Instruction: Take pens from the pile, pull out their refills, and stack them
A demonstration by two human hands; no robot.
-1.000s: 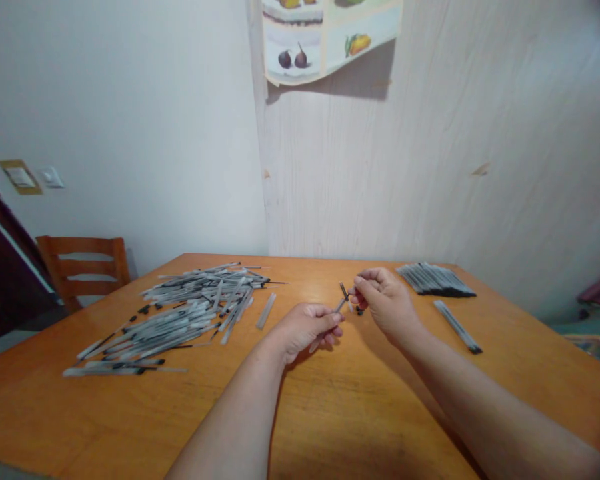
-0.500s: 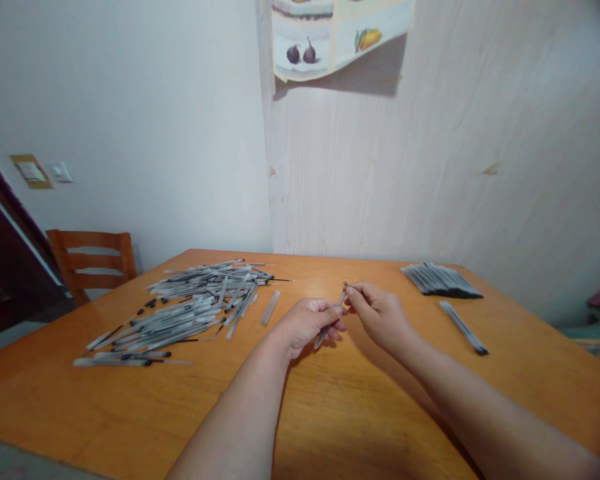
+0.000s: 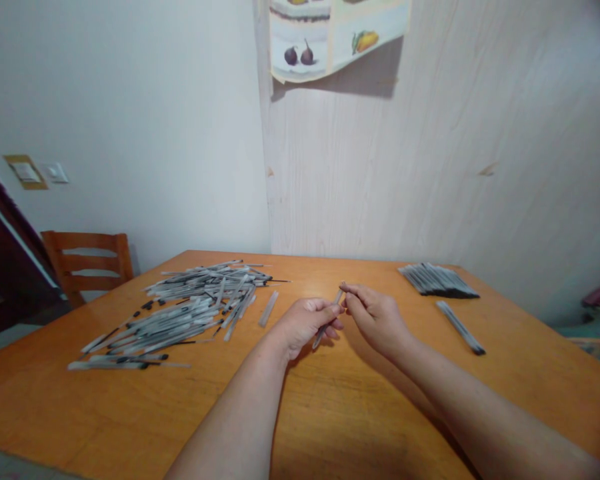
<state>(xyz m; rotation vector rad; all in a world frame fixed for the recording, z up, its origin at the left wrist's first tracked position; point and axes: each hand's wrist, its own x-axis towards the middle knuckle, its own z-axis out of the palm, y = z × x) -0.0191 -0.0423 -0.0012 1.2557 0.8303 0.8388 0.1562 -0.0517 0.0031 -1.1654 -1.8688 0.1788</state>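
Over the middle of the table, my left hand point(image 3: 305, 328) is closed round a slim translucent pen point(image 3: 319, 339). The pen slants, its upper end pointing away and to the right. At that upper end the thumb and fingers of my right hand point(image 3: 375, 312) are pinched together. A small part at the tip is mostly covered by these fingers, too small to make out. Left of my hands lies a loose pile of similar translucent pens point(image 3: 173, 323) with black ends. One clear tube point(image 3: 269, 309) rests alone between the pile and my left hand.
At the back right, several pens lie side by side in a neat row point(image 3: 437, 281), black ends toward me. A few more point(image 3: 460, 327) lie together nearer. Small black caps point(image 3: 147, 305) are scattered by the pile. A wooden chair point(image 3: 87, 261) stands beyond the wooden table point(image 3: 220, 413).
My right fingertips have shifted slightly at the pen's upper end, and the dark tip there shows less. The left hand keeps its hold; the view has moved a little.
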